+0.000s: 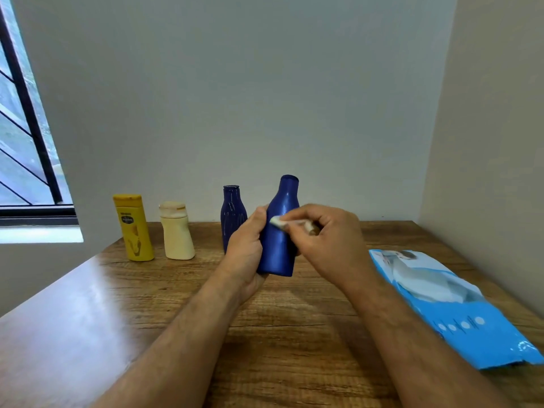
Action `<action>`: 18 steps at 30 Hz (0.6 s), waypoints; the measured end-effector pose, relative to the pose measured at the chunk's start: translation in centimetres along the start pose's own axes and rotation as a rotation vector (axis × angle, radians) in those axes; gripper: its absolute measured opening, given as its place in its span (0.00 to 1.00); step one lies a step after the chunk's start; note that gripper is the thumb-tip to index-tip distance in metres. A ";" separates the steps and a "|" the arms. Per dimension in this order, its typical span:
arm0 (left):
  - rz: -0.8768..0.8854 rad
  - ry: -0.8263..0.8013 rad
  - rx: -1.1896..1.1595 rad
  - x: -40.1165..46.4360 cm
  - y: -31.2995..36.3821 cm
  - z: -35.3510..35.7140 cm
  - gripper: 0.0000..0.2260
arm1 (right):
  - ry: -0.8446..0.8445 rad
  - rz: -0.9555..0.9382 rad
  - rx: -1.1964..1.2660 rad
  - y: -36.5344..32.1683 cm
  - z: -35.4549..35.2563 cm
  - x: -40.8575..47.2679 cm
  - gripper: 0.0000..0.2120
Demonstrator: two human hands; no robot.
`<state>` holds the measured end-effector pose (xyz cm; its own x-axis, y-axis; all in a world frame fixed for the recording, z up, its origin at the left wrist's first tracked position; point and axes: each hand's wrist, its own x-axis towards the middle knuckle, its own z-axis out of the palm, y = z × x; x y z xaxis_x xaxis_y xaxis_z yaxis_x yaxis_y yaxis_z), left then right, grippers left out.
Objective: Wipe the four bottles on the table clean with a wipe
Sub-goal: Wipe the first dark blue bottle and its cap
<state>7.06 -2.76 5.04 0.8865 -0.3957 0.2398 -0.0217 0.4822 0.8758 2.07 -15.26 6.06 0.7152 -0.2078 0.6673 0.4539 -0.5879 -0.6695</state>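
Observation:
My left hand (245, 254) grips a blue bottle (279, 248) by its lower body and holds it upright above the wooden table (88, 304). My right hand (326, 240) pinches a small white wipe (277, 222) and presses it against the bottle's shoulder. Along the back of the table stand a second dark blue bottle (232, 216) with pale streaks, a cream bottle (177, 231) and a yellow bottle (132, 228). The held bottle partly hides the second blue one.
A blue pack of wipes (453, 304) lies flat on the table's right side, near the right wall. A window (26, 142) is at the left, beyond the table's edge. The back wall runs right behind the bottles.

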 end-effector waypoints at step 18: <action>0.030 -0.120 0.094 -0.1 -0.1 -0.6 0.14 | 0.178 -0.136 -0.106 0.4 0.3 0.1 0.09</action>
<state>7.26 -2.31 4.67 0.8231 -0.4758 0.3099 -0.0952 0.4223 0.9014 2.44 -15.23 5.77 0.5426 -0.2500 0.8019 0.4741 -0.6969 -0.5381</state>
